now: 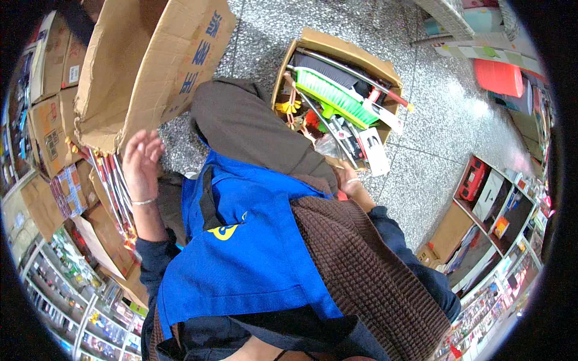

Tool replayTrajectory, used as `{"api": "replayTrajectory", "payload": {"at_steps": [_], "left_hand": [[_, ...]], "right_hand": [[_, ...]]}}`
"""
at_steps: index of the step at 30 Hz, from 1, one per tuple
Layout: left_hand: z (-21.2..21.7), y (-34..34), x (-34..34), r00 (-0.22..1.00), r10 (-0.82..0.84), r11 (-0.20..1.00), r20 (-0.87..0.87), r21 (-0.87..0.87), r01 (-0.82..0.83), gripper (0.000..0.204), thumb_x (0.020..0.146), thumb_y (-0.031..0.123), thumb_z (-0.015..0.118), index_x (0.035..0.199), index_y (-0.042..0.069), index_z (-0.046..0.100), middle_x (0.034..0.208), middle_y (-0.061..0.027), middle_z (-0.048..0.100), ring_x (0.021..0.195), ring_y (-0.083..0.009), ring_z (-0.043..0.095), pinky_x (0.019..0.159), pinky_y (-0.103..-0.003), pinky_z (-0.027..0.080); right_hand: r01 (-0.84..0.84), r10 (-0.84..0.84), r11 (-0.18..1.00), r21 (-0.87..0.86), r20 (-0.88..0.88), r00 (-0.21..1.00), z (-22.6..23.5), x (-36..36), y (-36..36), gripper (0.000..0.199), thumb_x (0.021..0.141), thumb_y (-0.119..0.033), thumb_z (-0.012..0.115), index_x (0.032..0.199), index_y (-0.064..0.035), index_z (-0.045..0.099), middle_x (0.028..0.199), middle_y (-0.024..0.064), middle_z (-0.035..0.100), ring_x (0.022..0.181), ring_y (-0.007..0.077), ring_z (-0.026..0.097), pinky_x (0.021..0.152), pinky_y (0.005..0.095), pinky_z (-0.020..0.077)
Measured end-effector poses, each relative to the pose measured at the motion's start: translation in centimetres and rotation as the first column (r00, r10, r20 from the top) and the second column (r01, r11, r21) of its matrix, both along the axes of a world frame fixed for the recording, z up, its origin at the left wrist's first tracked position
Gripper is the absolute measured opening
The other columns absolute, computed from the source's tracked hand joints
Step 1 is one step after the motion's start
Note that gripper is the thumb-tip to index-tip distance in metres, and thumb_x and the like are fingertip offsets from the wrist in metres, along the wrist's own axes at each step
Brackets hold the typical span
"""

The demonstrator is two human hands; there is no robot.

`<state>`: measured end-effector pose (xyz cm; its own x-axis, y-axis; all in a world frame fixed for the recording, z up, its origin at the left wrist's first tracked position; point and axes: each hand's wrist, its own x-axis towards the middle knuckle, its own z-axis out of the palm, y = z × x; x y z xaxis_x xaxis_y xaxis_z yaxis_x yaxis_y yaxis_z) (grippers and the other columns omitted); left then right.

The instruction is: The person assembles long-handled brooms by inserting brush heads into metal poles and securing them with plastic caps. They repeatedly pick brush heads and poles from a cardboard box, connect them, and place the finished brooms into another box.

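Note:
My left hand (pixel 143 165) is raised with its fingers apart and slightly curled, holding nothing. It is beside the lower edge of a large upright cardboard box (pixel 174 66), and I cannot tell whether they touch. My right hand (pixel 349 178) is closed at the near rim of a smaller open cardboard box (pixel 394 69); my knee and sleeve partly hide its fingers. Inside that box lie a bright green brush head (pixel 337 96), a metal pole with a red and yellow end (pixel 361 77), several tags and clear plastic wrapping (pixel 327 146).
Several red and silver poles (pixel 112 186) lean at the left, by stacked cartons (pixel 48 129). Shelves (pixel 78 319) of goods line the lower left. At right are a compartmented rack (pixel 500 207) and a red container (pixel 498 77). The floor (pixel 430 144) is speckled grey.

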<state>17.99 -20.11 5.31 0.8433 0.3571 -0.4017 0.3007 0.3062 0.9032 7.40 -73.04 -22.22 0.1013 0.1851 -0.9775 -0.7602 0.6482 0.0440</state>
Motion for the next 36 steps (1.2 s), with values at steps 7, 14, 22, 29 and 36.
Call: {"api": "replayTrajectory", "payload": {"at_steps": [7,14,22,29,36], "left_hand": [[-1.5,1.1,-10.5,0.962,0.195,0.98,-0.191,0.005,-0.198,0.029,0.091,0.01,0.055,0.117,-0.001,0.051,0.108,-0.0181,0.063,0.093,-0.0246,0.064,0.082,-0.037,0.054],[-2.1,1.6,-11.0,0.971,0.189,0.98,-0.145,-0.041,-0.197,0.028,0.09,0.008,0.056,0.116,-0.002,0.053,0.107,-0.0184,0.064,0.091,-0.0239,0.065,0.08,-0.036,0.056],[-1.2,0.1,-7.6,0.983,0.12,0.992,-0.136,-0.009,-0.122,0.029,0.091,0.01,0.055,0.118,0.0,0.053,0.109,-0.0163,0.063,0.093,-0.023,0.064,0.084,-0.036,0.053],[-0.1,-2.4,-6.7,0.988,0.073,0.997,-0.134,0.035,-0.069,0.028,0.093,0.01,0.053,0.119,0.0,0.051,0.11,-0.0162,0.063,0.094,-0.0222,0.063,0.084,-0.035,0.052],[1.2,-7.6,0.7,0.996,-0.09,0.995,-0.019,0.038,0.091,0.027,0.092,0.011,0.056,0.115,-0.001,0.055,0.108,-0.0169,0.063,0.093,-0.0219,0.063,0.084,-0.035,0.052]], "right_hand": [[0.212,-0.252,0.888,-0.409,-0.046,0.967,-6.4,2.8,3.6,0.029,0.089,-0.021,0.057,0.111,-0.0023,0.052,0.104,0.0188,0.059,0.09,0.037,0.061,0.069,0.0502,0.055],[0.299,-0.341,0.858,-0.418,-0.027,0.94,-5.4,5.1,4.0,0.02,0.087,-0.004,0.054,0.105,0.0015,0.048,0.109,0.024,0.054,0.1,0.0427,0.057,0.081,0.0567,0.055],[0.421,-0.45,0.834,-0.356,0.0,0.893,-8.7,12.1,6.6,0.024,0.083,0.003,0.053,0.107,0.0013,0.047,0.11,0.0225,0.051,0.101,0.0414,0.055,0.081,0.0612,0.0532],[0.613,-0.618,0.785,-0.096,-0.041,0.785,-10.7,16.3,15.4,0.025,0.086,-0.003,0.057,0.11,-0.0004,0.049,0.103,0.0201,0.058,0.103,0.041,0.055,0.084,0.0617,0.0505],[-0.498,0.496,0.858,-0.125,0.455,0.739,0.9,19.1,20.5,0.021,0.086,-0.016,0.062,0.105,-0.0077,0.062,0.083,0.0093,0.067,0.062,0.0214,0.064,0.051,0.0328,0.0493]]}}
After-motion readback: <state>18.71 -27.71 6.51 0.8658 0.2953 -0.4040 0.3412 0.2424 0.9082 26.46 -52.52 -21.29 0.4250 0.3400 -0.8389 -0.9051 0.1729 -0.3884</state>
